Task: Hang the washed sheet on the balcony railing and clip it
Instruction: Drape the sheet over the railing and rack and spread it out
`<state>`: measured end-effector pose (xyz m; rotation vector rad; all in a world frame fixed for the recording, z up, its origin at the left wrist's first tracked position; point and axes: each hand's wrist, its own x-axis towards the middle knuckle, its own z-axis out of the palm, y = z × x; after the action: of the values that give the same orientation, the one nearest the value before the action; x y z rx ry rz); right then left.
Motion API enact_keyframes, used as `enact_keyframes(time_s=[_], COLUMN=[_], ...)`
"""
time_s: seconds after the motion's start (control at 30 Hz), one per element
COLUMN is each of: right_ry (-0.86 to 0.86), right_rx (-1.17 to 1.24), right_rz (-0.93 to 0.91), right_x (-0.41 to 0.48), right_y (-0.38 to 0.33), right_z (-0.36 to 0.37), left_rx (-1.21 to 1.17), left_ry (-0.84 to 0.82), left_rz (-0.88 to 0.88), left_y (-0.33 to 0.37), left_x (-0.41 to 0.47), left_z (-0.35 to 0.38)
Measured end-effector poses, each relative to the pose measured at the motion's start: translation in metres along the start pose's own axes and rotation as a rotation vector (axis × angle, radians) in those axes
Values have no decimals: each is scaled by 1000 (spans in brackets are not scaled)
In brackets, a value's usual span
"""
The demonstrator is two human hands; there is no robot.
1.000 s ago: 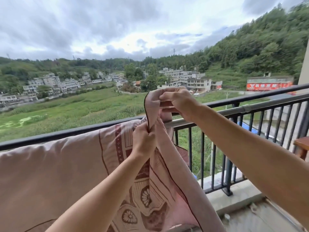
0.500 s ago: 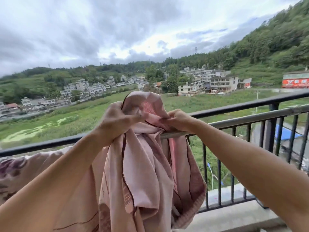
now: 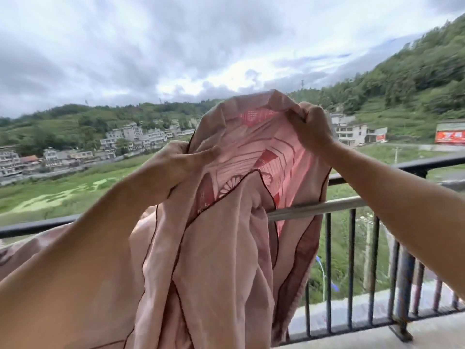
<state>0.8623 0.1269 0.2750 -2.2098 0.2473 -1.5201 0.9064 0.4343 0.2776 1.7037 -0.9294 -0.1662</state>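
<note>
Finding: the sheet [image 3: 226, 248] occupies the centre of the frame. It is bunched in heavy folds, and its top is lifted above the railing [image 3: 352, 206]. The lower folds hang down in front of the bars. A further stretch lies over the top rail at the lower left. We cannot tell how much cloth hangs on the outer side.

Both hands are engaged. The right hand [image 3: 312, 127], upper centre-right, is clenched on the raised top edge. The left hand [image 3: 176, 167], centre-left, appears to pinch the dark-piped hem. Its fingers lie nearly flat on the cloth and its thumb is hidden.

Risks, in our judgement:
- The raised part rests on nothing but two grips. If either loosens, the damp weight could drag that part down, or over the rail to the drop beyond.
- The cloth is gathered, not spread. Laid down like this it would sit in a thick lump, dry unevenly and give a clip a poor bite.
- We see no clip anywhere in view. One hand must let go to fetch one, which leaves the sheet unsecured.
- The heavy cloud [image 3: 125, 59] in the upper frame suggests wind or rain.
</note>
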Motion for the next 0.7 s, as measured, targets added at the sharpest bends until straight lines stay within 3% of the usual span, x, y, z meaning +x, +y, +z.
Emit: enact_keyframes(time_s=[0.23,0.37,0.5,0.6,0.7], right_ry=[81,31,-137,-411,-598], right_rx=[59,96,205,266,310], right_rz=[-110,-137,-135,-96,-25], right_x=[22,36,35,26,10], right_y=[83,124,152,175,198], right_z=[-49,-77,-91,-98,-110], left_rx=[-90,-10,199,575,683], left_ry=[257,332,398,384,421], left_rz=[257,275,254,162,69], left_y=[43,68,82,80,76], left_x=[20,24,19,8,-6], left_z=[107,171,209,230,246])
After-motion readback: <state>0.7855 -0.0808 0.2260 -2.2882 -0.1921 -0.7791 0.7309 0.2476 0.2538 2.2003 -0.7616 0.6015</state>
